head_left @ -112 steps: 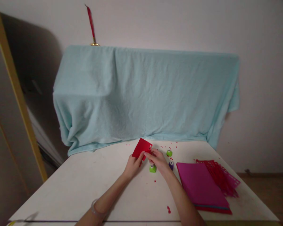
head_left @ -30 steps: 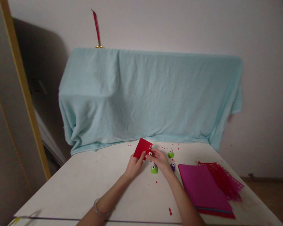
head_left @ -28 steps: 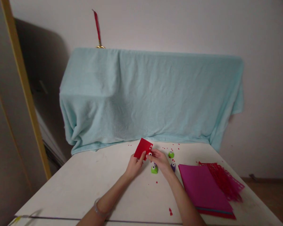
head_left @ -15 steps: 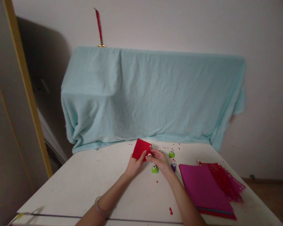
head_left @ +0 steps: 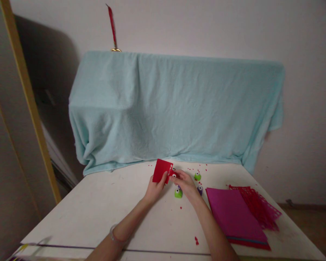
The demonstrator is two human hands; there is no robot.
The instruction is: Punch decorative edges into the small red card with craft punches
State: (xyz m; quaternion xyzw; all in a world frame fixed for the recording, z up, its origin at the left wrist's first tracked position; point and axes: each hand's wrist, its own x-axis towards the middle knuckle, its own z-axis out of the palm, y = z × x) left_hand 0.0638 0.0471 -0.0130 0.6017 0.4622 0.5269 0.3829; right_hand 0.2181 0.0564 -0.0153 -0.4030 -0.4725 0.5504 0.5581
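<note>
Blue cloth (head_left: pixel 176 108), centre, is looking matt and fleecy; red paper (head_left: pixel 160 170), lower centre, and magenta paper (head_left: pixel 233 214), lower right, are appearing smooth and matt.

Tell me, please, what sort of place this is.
Probably a room in a home: a draped cloth backs the table, a red ornament hangs on the wall, and coloured paper lies stacked.

Obj (head_left: pixel 174 175) in R fingers (head_left: pixel 176 180) mostly hidden; purple pc (head_left: pixel 200 191) partly behind R wrist (head_left: pixel 195 197).
</note>
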